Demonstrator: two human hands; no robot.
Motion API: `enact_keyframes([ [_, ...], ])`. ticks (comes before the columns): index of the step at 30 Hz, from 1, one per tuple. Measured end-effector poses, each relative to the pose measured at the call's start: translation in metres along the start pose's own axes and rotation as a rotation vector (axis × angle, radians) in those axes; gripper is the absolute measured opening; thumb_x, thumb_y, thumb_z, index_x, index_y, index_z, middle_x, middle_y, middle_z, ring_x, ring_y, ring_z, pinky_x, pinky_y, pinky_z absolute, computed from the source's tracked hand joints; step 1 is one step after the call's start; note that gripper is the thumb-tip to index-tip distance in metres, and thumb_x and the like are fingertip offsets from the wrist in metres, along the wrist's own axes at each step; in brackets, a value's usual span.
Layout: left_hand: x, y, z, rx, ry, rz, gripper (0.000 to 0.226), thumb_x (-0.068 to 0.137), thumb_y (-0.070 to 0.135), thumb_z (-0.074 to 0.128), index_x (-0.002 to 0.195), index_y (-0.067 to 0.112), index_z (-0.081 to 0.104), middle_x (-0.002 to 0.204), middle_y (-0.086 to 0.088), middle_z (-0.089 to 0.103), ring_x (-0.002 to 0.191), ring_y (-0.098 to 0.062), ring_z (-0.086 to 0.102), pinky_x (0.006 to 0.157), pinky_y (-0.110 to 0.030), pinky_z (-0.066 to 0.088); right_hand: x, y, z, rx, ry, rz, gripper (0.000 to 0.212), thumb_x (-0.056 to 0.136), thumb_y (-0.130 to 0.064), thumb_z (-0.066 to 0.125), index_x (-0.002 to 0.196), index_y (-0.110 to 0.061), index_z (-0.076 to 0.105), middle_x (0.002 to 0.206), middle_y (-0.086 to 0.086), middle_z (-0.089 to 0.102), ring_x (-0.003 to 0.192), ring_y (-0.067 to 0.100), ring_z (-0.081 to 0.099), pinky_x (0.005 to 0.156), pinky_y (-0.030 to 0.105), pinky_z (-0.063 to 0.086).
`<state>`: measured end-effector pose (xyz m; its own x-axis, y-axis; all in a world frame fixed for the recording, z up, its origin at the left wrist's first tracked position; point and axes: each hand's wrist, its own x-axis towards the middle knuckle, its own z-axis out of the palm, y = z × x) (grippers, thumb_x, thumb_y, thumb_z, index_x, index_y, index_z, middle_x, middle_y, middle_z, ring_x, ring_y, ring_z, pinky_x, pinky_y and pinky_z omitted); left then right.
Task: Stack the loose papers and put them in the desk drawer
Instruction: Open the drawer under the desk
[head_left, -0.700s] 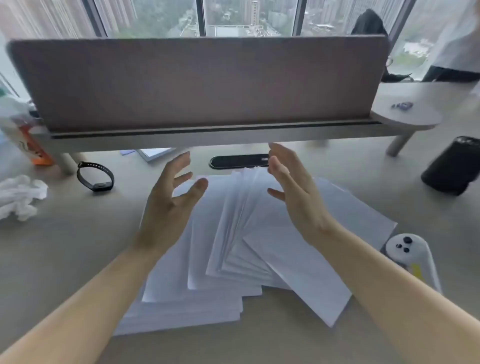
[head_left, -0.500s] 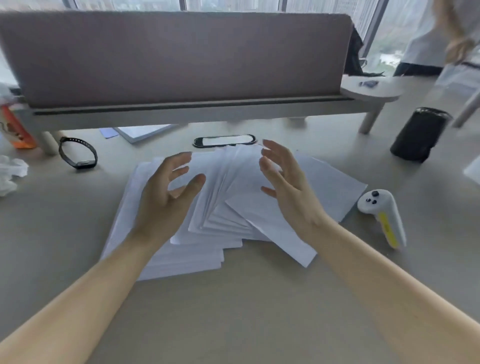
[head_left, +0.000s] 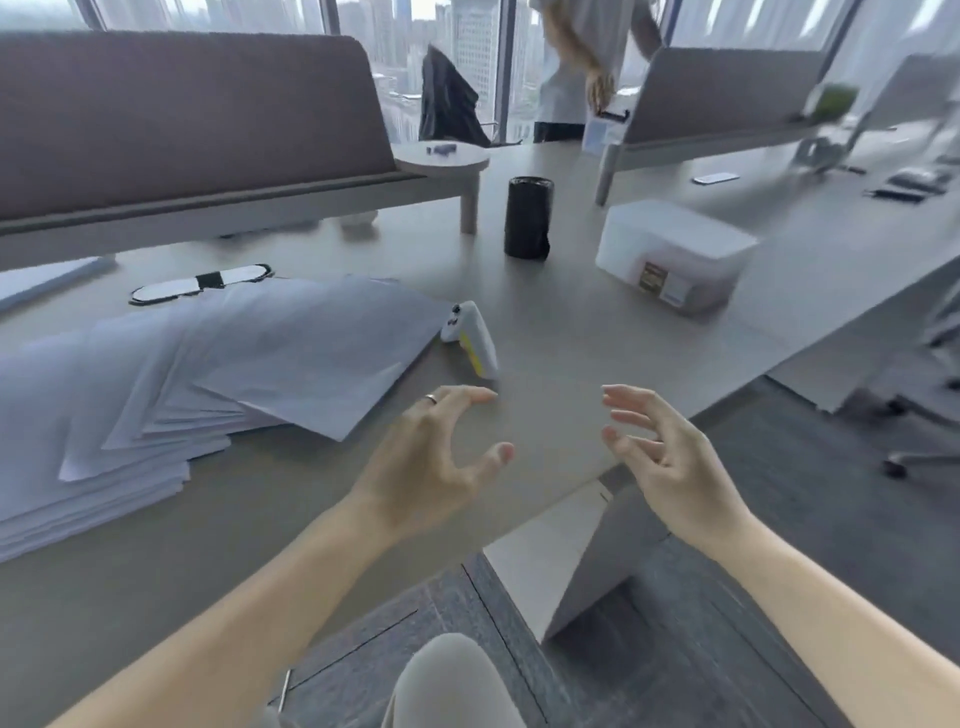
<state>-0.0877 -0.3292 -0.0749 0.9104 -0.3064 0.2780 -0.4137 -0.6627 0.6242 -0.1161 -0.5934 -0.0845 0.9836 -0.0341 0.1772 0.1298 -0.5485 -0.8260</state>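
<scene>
The left hand (head_left: 431, 462) hangs above the beige desk surface (head_left: 561, 322) with its fingers (head_left: 467, 397) curled and spread, thumb apart from them, pinching nothing; a thin ring sits on 1 finger; the right hand (head_left: 670, 462) floats beside it over the desk's corner edge, palm turned inward, its fingers (head_left: 626, 397) loosely spread and bent, also empty; the 2 hands face each other with a clear gap between them.

The fanned pile of loose white papers (head_left: 208, 374) lies on the desk well to the left of the left fingertips, sheets splayed at differing angles on a thicker, squarer stack beneath; neither hand touches it.

Just beyond the left fingertips rests a white handheld controller with a yellow stripe (head_left: 472, 338), its far end next to the papers' right corner; farther past the fingers stands a black cylinder (head_left: 527, 217), and beyond the right fingertips sits a translucent white plastic box with a small label (head_left: 672, 254); a flat black-rimmed oval object (head_left: 202, 283) lies behind the papers; another person (head_left: 582, 62) stands by the windows; no drawer is visible.
</scene>
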Motion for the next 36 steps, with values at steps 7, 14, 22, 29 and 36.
enact_keyframes([
  [7, -0.004, 0.095, 0.138, -0.039, -0.300, 0.314, 0.055, 0.096, 0.043, 0.062, 0.147, 0.024, 0.052, 0.147, 0.009, 0.055, 0.139, -0.006, 0.044, 0.112, -0.023, 0.041, -0.028, 0.096, -0.046, 0.006, 0.289, 0.405, 0.026, 0.098, -0.027, 0.062, 0.124, -0.023, 0.065, 0.114, -0.009, 0.070, 0.107, 0.010, 0.067, 0.090, 0.025, 0.052],
  [14, 0.024, 0.078, 0.207, 0.304, -0.368, 0.045, 0.081, 0.100, 0.044, 0.053, 0.165, 0.019, 0.012, 0.173, 0.000, 0.013, 0.158, -0.024, 0.014, 0.127, -0.041, 0.012, 0.000, 0.151, -0.028, 0.454, 0.207, 0.888, 0.049, 0.100, -0.023, 0.060, 0.141, 0.002, 0.050, 0.129, 0.026, 0.063, 0.104, 0.033, 0.069, 0.082, 0.038, 0.058],
  [22, 0.039, 0.079, 0.229, 0.436, -0.313, -0.002, 0.082, 0.096, 0.048, 0.057, 0.162, 0.018, 0.020, 0.169, 0.000, 0.022, 0.156, -0.023, 0.022, 0.122, -0.043, 0.024, 0.041, 0.181, -0.021, 0.705, 0.254, 0.952, 0.020, 0.103, -0.010, 0.052, 0.108, 0.007, 0.060, 0.085, 0.019, 0.065, 0.073, 0.027, 0.068, 0.057, 0.025, 0.062],
  [29, 0.043, 0.082, 0.230, 0.477, -0.320, -0.004, 0.080, 0.096, 0.049, 0.056, 0.161, 0.020, 0.020, 0.168, 0.000, 0.024, 0.155, -0.022, 0.023, 0.121, -0.042, 0.025, 0.045, 0.204, -0.013, 0.536, 0.253, 0.849, 0.022, 0.105, -0.016, 0.044, 0.098, -0.003, 0.061, 0.073, 0.009, 0.061, 0.061, 0.021, 0.061, 0.062, 0.030, 0.059],
  [36, 0.040, 0.084, 0.225, 0.485, -0.305, 0.004, 0.075, 0.095, 0.054, 0.052, 0.157, 0.019, 0.028, 0.161, -0.001, 0.031, 0.150, -0.024, 0.029, 0.120, -0.040, 0.024, 0.030, 0.199, -0.015, 0.517, 0.294, 0.810, 0.024, 0.106, -0.015, 0.041, 0.093, -0.004, 0.058, 0.074, 0.008, 0.059, 0.062, 0.020, 0.059, 0.062, 0.029, 0.058],
])
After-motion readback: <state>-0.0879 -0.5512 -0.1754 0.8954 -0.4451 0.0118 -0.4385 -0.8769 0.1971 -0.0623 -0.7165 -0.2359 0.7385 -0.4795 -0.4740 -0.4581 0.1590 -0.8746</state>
